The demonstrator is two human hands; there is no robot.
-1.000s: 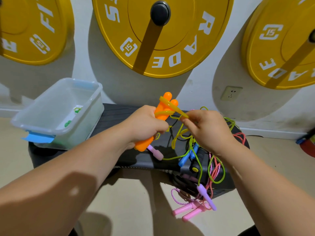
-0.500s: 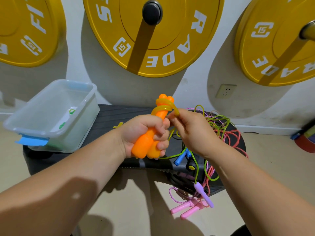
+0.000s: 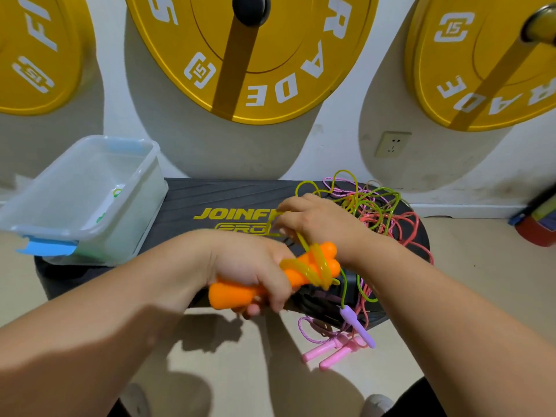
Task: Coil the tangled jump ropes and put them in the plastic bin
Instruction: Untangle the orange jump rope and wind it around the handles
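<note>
My left hand (image 3: 255, 272) grips two orange jump-rope handles (image 3: 304, 270) held together, lying sideways with their knobbed ends to the right. Yellow-green cord (image 3: 316, 267) is wound round those ends. My right hand (image 3: 313, 219) is just behind them, pinching the same cord, its fingers blurred. A tangle of green, pink and red ropes (image 3: 379, 212) lies on the right of the black step platform (image 3: 210, 203). A purple handle (image 3: 358, 326) and two pink handles (image 3: 328, 353) hang off its front edge. The clear plastic bin (image 3: 90, 194) stands on the platform's left end.
Three yellow weight plates (image 3: 258, 55) lean against the white wall behind. A wall socket (image 3: 391, 144) is at the right. Beige floor lies in front of the platform, and a red and blue object (image 3: 538, 227) sits at the far right edge.
My left hand has tipped the orange handles from upright to sideways and lowered them. My right hand has moved behind them with the cord. More cord is wound round the handle ends.
</note>
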